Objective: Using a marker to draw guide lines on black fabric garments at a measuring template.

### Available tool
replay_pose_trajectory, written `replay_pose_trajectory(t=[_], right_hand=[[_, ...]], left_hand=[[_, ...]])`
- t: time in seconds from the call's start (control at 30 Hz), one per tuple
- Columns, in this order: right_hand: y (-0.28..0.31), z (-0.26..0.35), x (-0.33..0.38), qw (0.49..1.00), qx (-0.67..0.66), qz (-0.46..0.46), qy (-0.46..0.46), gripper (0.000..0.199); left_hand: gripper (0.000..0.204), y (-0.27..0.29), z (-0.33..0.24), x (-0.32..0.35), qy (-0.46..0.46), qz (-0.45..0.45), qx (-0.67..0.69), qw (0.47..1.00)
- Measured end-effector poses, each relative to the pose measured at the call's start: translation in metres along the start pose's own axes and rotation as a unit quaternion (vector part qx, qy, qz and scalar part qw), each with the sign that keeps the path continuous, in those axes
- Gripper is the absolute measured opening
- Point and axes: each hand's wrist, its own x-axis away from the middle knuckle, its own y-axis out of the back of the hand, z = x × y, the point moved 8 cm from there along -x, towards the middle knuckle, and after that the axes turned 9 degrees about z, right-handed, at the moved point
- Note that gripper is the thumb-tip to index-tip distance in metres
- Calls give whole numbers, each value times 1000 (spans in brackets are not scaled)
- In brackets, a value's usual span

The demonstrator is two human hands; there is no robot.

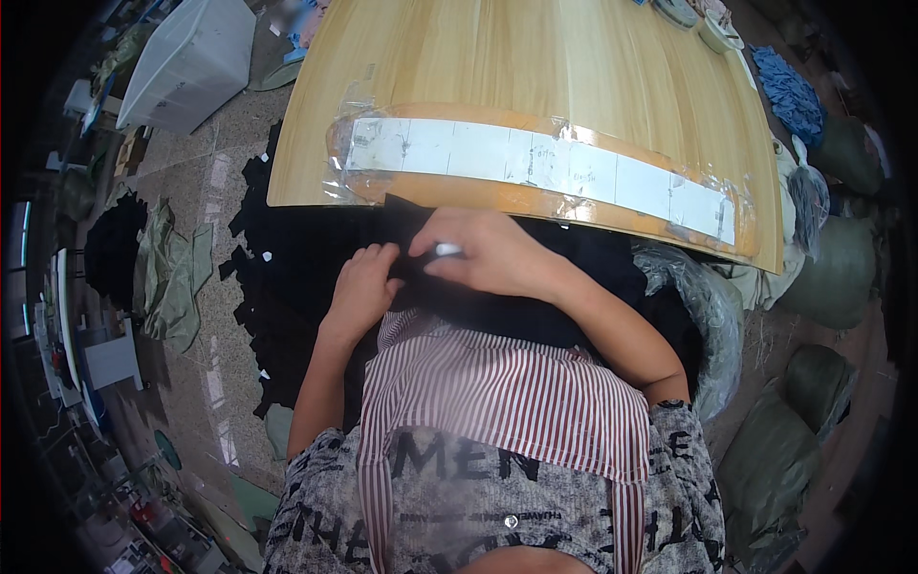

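Observation:
In front of my body, just below the table's near edge, both my hands are on a piece of dark cloth (405, 218). My left hand (361, 289) has its fingers curled at the left side of it. Across from it, my right hand (490, 253) is closed at the right side, knuckles up. A small white thing (447, 250) shows between its thumb and fingers; its kind is too small to tell. More dark cloth (296, 277) hangs or lies beneath the hands and spreads to the left, dotted with small white pieces. A striped apron (497, 383) covers my lap.
Ahead stands a wooden table (478, 57) with a white paper strip (459, 148) taped along its near edge. A white bin (191, 67) is on the floor at far left. Clear plastic wrap (722, 325) bulges at my right, near several green sacks (827, 273).

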Motion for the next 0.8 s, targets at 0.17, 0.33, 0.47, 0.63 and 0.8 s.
replay_pose_trajectory(t=[0.17, 0.33, 0.47, 0.63, 0.8], right_hand=[[-57, -36, -12, 958, 258, 98, -75, 31], [-44, -49, -4, 977, 204, 10, -67, 24], [-8, -41, 9, 988, -10, -154, -16, 19], [11, -49, 28, 911, -301, -275, -55, 13], [17, -63, 54, 874, -353, -323, -86, 14]], left_hand=[[32, -2, 42, 18, 141, 50, 140, 979], [32, 14, 56, 21, 118, -23, 168, 978], [23, 43, 27, 11, -28, -216, 312, 925], [22, 13, -3, -25, -43, -60, 558, 827], [21, 10, -13, -25, -95, -18, 496, 863]])
